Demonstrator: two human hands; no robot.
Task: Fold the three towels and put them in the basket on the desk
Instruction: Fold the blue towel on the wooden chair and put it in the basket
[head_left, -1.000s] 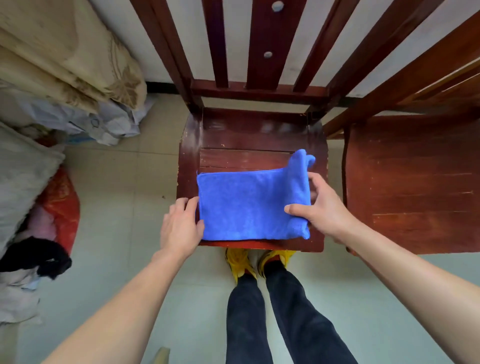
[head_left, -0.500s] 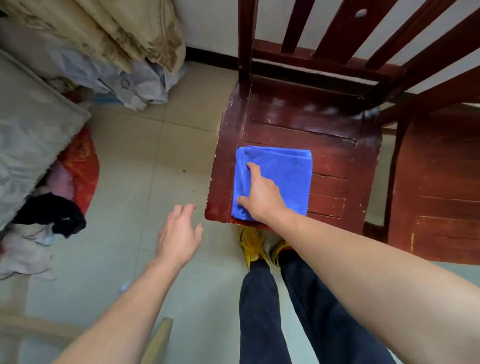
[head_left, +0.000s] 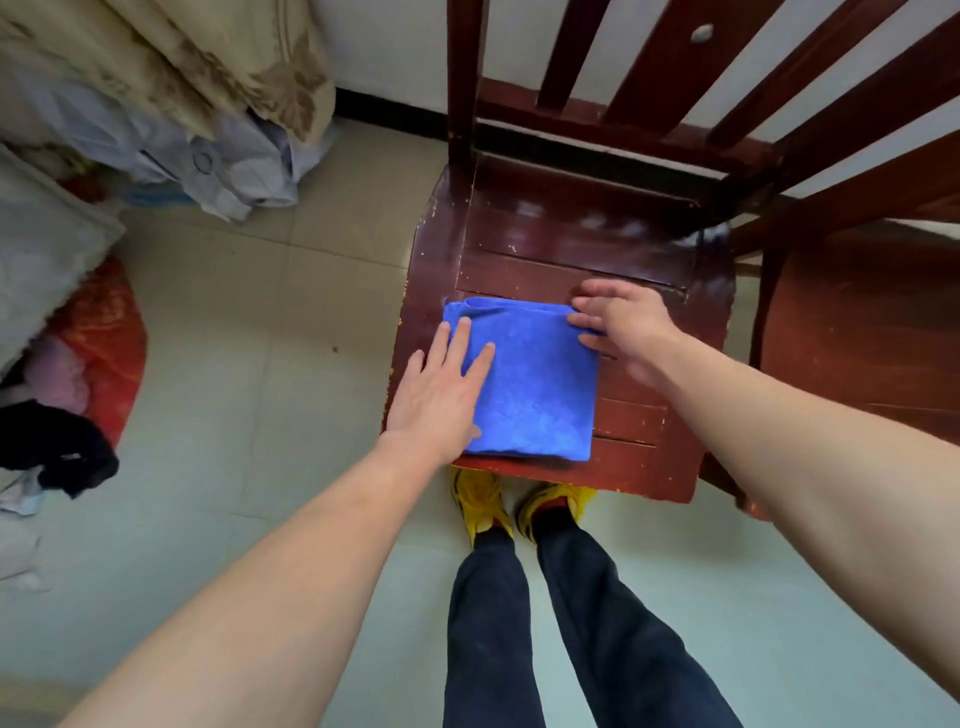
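Pressing the folded blue towel (head_left: 535, 384) onto the wooden chair seat (head_left: 571, 244) with our flat, spread left hand (head_left: 441, 395), we cannot tell whether our blurred right hand (head_left: 623, 327) pinches its far corner; next, we judge, comes lifting it whole toward the unseen basket.
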